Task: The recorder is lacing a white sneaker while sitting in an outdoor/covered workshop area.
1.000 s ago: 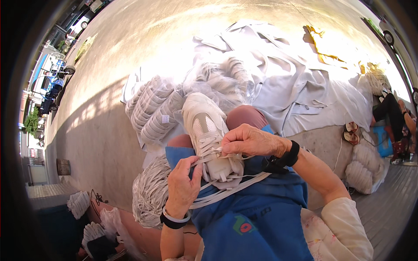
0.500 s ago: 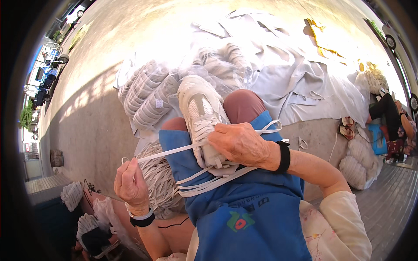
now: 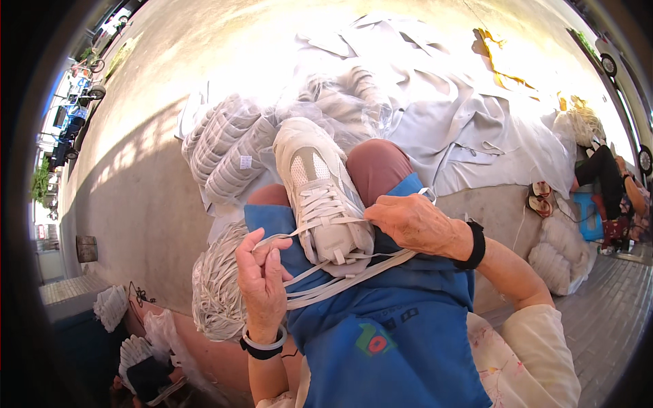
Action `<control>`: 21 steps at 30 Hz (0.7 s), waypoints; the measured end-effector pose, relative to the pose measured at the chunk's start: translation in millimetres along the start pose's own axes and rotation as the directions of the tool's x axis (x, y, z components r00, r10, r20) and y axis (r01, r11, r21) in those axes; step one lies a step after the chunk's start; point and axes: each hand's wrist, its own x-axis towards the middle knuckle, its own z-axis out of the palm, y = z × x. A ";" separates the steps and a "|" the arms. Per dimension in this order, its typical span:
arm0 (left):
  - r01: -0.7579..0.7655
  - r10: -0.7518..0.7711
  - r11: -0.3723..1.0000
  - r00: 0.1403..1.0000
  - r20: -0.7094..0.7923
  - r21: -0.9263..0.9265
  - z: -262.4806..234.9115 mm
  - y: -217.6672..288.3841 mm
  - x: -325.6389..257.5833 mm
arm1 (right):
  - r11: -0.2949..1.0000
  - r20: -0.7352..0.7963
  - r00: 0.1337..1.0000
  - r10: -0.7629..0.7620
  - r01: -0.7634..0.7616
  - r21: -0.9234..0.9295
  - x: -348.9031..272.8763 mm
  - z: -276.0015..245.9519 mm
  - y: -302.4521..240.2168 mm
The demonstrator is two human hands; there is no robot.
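A beige lace-up sneaker (image 3: 318, 197) with mesh panels rests between my knees, toe pointing away, its pale laces threaded through the upper eyelets. My right hand (image 3: 422, 226) is closed at the shoe's right side, pinching a shoelace (image 3: 350, 219) that runs across the tongue. On the other side, my left hand (image 3: 262, 289) has its fingers apart, with the lace's slack left part curving up against them. Several loose laces (image 3: 347, 285) lie over the blue apron (image 3: 394, 340) on my lap, below the shoe's heel.
A thick bundle of pale laces (image 3: 216, 292) sits left of my lap. Plastic-wrapped stacks of shoe parts (image 3: 228, 146) lie ahead on a grey sheet (image 3: 469, 129). At the far right a person (image 3: 615, 190) sits near a blue stool (image 3: 588, 216) and sandals (image 3: 541, 198).
My left hand has come in toward the shoe, and the lace it was pulling taut has gone slack. My right hand has shifted right, off the laces' middle to the shoe's side.
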 end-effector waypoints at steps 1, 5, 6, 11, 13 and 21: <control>0.028 -0.026 0.997 0.999 0.043 -0.067 4.8 -2.4 -1.7 | 0.997 0.096 0.995 -0.010 0.017 -0.074 1.9 -10.6 1.3; -0.070 0.060 0.992 0.994 0.091 0.104 16.1 -8.5 -2.0 | 0.984 0.007 1.000 0.006 -0.005 -0.180 4.0 -32.6 28.3; -0.068 0.059 0.992 0.994 0.091 0.104 16.7 -7.3 -1.3 | 0.987 -0.102 0.995 -0.009 -0.007 -0.162 6.2 -30.1 35.2; 0.140 -0.142 0.990 0.985 0.098 0.029 13.1 -8.6 -1.4 | 0.936 -0.324 0.937 0.129 -0.223 -0.272 -1.2 -40.2 25.3; 0.091 -0.094 0.995 0.993 0.068 0.051 16.0 -8.1 1.8 | 0.925 -0.225 0.958 0.178 -0.241 -0.292 -4.0 -44.7 20.2; -0.014 0.011 0.996 0.999 0.032 0.092 20.9 -11.8 13.4 | 0.915 -0.071 0.987 0.145 -0.106 0.390 3.1 -41.1 -37.3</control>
